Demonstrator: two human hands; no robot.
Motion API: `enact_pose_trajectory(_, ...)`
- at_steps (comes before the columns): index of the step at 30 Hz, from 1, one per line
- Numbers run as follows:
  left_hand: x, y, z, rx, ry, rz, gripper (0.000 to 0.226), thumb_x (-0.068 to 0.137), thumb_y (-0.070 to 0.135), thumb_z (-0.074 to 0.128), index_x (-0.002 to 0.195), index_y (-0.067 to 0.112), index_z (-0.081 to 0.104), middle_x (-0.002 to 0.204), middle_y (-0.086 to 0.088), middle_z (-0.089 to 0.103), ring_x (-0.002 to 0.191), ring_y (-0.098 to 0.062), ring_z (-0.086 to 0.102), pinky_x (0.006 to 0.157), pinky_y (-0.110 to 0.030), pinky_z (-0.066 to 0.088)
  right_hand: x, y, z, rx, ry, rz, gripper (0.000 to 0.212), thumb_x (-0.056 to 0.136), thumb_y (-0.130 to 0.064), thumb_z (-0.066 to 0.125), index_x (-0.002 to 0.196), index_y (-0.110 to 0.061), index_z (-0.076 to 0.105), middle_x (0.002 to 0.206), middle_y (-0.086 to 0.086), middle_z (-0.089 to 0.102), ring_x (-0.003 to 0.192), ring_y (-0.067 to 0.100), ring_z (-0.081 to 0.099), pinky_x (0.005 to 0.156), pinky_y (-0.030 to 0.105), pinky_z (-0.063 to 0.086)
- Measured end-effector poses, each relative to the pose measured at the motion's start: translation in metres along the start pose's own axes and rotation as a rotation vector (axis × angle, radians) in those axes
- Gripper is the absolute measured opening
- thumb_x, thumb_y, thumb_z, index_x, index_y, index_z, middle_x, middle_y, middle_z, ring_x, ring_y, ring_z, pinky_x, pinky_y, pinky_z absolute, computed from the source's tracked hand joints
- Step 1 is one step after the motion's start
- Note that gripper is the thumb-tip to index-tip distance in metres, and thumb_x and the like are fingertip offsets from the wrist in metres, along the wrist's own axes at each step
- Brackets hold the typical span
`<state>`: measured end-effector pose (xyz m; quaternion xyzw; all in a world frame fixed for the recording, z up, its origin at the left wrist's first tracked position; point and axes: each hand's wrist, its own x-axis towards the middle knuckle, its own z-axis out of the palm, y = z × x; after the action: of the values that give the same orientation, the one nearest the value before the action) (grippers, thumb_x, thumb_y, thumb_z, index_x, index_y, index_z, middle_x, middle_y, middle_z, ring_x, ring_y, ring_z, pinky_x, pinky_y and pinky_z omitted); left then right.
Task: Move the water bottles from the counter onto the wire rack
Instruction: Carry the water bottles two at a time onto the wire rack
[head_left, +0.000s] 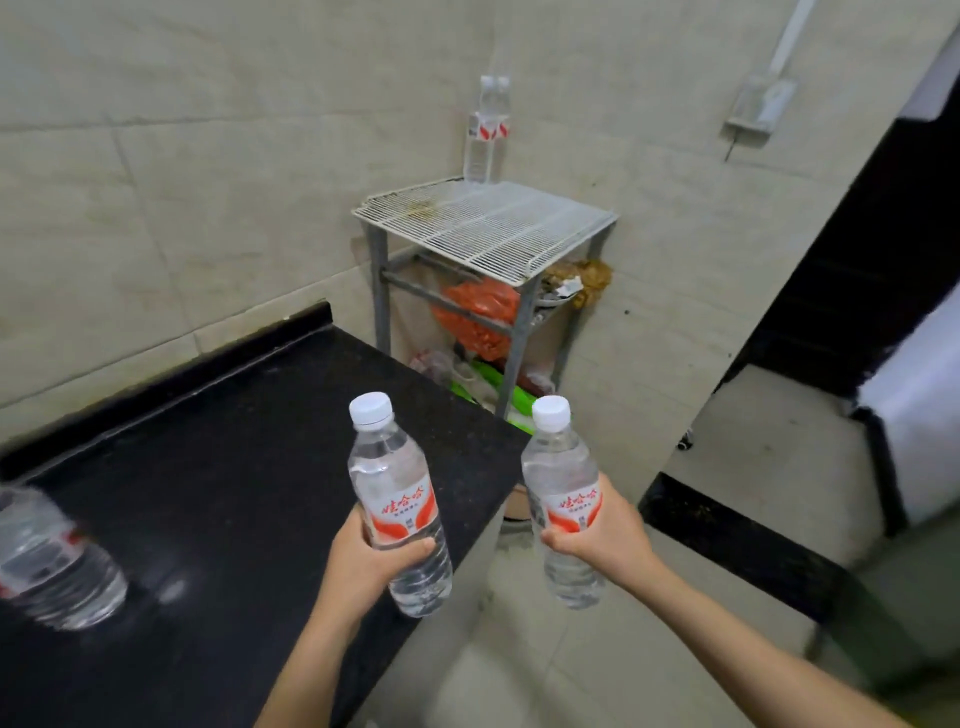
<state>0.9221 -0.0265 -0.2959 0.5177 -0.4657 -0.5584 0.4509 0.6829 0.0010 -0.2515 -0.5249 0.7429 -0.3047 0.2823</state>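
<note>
My left hand (363, 561) grips one bottle (397, 504) over the tabletop (234, 441) edge; my right hand (608, 535) grips a second bottle (563, 499) past it, over the floor. A third bottle (52, 561) stands on the tabletop at left. Carrying step, I judge. Ahead, the rack (498, 228) holds two bottles (487, 130) at its back; next, set both upright on its bare wire.

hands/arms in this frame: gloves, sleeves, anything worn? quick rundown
Two bare hands, left hand and right hand, no gloves. Both forearms are uncovered as far as the bottom edge of the frame, so no sleeve shows. No watch, ring, bracelet or strap visible on either wrist or on the fingers that face the camera. No markings or tape. Anything above the forearms is out of view.
</note>
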Motion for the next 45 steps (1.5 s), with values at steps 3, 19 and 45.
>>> enact_pose_trajectory(3,0.022,-0.005,0.024,0.019,-0.074,-0.013,0.056,0.036,0.017,0.081,0.089,0.021,0.060,0.071,0.011,0.074,0.067,-0.002,0.069,0.056,-0.015,0.053,0.014,0.018,-0.018,-0.003,0.035,0.073,0.064,0.034,-0.047,0.062,0.093,-0.024,0.051,0.088,-0.003,0.066,0.085,0.017,0.061,0.074,0.028,0.046)
enact_pose_trajectory(19,0.188,0.065,0.228,0.060,-0.113,0.219,0.054,0.046,0.009,0.086,0.091,0.019,0.060,0.071,0.022,0.073,0.068,0.004,0.067,0.060,-0.010,0.053,0.226,0.098,-0.178,0.226,0.140,-0.070,0.051,0.061,-0.012,0.082,0.106,-0.013,0.056,0.094,0.001,0.067,0.085,0.015,0.062,0.073,0.024,0.045)
enact_pose_trajectory(45,0.468,0.269,0.294,-0.139,0.204,0.444,0.056,0.043,0.022,0.083,0.095,0.023,0.063,0.087,0.009,0.075,0.084,-0.011,0.069,0.078,-0.029,0.049,0.596,-0.069,-0.245,0.686,0.195,-0.482,0.067,0.064,-0.003,0.079,0.120,-0.011,0.043,0.105,0.006,0.060,0.088,0.013,0.062,0.063,0.017,0.053)
